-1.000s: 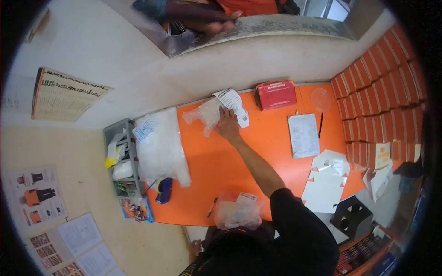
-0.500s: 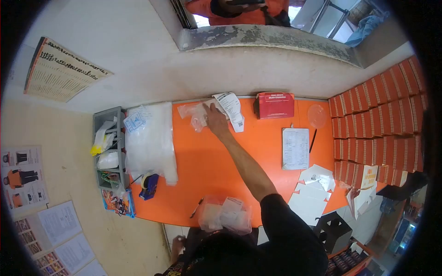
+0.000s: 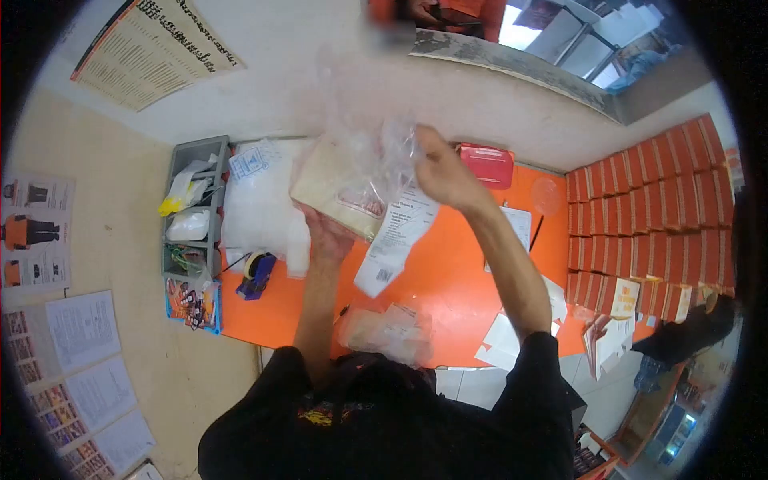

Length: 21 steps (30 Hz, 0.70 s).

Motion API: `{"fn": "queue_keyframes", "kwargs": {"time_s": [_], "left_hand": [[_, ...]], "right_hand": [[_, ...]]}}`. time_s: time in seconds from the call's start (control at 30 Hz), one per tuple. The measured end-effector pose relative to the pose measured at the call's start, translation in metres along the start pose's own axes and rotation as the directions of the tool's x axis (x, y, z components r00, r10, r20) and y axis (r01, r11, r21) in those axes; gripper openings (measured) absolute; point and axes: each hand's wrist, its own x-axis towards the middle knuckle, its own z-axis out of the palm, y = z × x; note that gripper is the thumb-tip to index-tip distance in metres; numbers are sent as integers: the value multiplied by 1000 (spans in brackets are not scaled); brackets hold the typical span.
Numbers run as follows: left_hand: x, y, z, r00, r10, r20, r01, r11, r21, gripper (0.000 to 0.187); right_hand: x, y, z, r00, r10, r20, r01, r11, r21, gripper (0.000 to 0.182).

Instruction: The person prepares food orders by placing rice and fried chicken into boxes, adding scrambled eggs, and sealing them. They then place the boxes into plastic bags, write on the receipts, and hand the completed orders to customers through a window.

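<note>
A clear plastic bag (image 3: 398, 148) with a pale, flat-sided package (image 3: 328, 180) inside is lifted above the table. My left hand (image 3: 326, 234) supports the package from below, its fingers partly hidden beneath. Up at the bag's gathered top, my right hand (image 3: 440, 170) is closed on the crinkled plastic. A long printed receipt (image 3: 392, 244) hangs from the front of the bag. Close to my body, a second clear bag with wrapped contents (image 3: 384, 332) lies on the table edge.
A stack of clear plastic bags (image 3: 260, 216) and a grey organizer (image 3: 170, 256) occupy the orange table's (image 3: 312, 320) left side, near a tape dispenser (image 3: 256, 276). Right of my hands are a red box (image 3: 486, 166), a clipboard (image 3: 518, 228) and stacked orange boxes (image 3: 640, 208).
The bagged package and receipt have risen from the back of the table toward me. My left hand has come up from beside my body to hold it, and my right hand now grips the plastic.
</note>
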Motion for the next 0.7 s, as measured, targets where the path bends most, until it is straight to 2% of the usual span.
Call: {"fn": "queue_keyframes", "kwargs": {"time_s": [0.03,0.07,0.1,0.13,0.2,0.23,0.27,0.33,0.37,0.43,0.47,0.5,0.53,0.57,0.6,0.63,0.67,0.7], "left_hand": [[-1,5,31,1000,-4,11,4,1000,-9,90],[-7,13,64,993,-5,-115,10,999,41,88],[-16,18,84,970,9,-242,14,996,91,88],[-23,20,92,972,24,-233,-5,996,84,88],[-31,21,106,980,-14,-198,8,1000,-29,90],[-34,24,122,963,-5,-268,-5,999,-37,92],[-38,25,126,964,2,-268,-17,999,-51,92],[-45,28,130,988,-75,-137,53,986,-161,93],[-47,25,124,990,-66,-127,44,984,-170,93],[-48,11,109,997,-54,64,71,950,-303,94],[-47,7,112,995,-44,91,71,948,-310,94],[-39,3,117,993,-99,62,107,982,-155,93],[-23,1,122,990,-136,31,135,991,7,92],[1,-5,121,987,-91,131,91,996,6,92],[26,-8,120,968,-104,227,108,994,-4,88],[53,-8,125,943,-116,312,110,993,36,84],[78,-10,132,913,-131,385,111,991,75,81],[103,-18,134,914,-167,370,143,986,91,76]], "right_hand": [[7,-6,-9,983,171,66,-177,978,107,28],[13,-14,-13,934,322,152,-349,916,200,27],[13,-28,-7,961,254,106,-273,927,259,21],[9,-36,0,963,243,113,-264,933,243,21],[3,-51,7,955,297,-1,-261,842,471,18],[0,-57,8,956,293,8,-265,850,455,18],[-3,-63,7,950,312,21,-287,843,455,19],[-11,-71,6,944,328,35,-309,842,442,22],[-15,-72,6,956,290,45,-280,856,435,25],[-21,-77,2,971,237,44,-234,880,413,28],[-24,-83,-2,954,297,-43,-261,892,368,31],[-20,-89,-9,932,335,-138,-278,906,320,34],[-15,-88,-26,945,290,-154,-237,928,289,34],[-11,-82,-48,940,285,-190,-215,922,321,37],[-2,-85,-62,935,282,-216,-194,915,355,40],[12,-100,-67,856,291,-428,-194,947,255,36],[26,-101,-83,867,263,-422,-176,956,234,36],[40,-94,-112,891,223,-396,-173,972,159,33]]}}
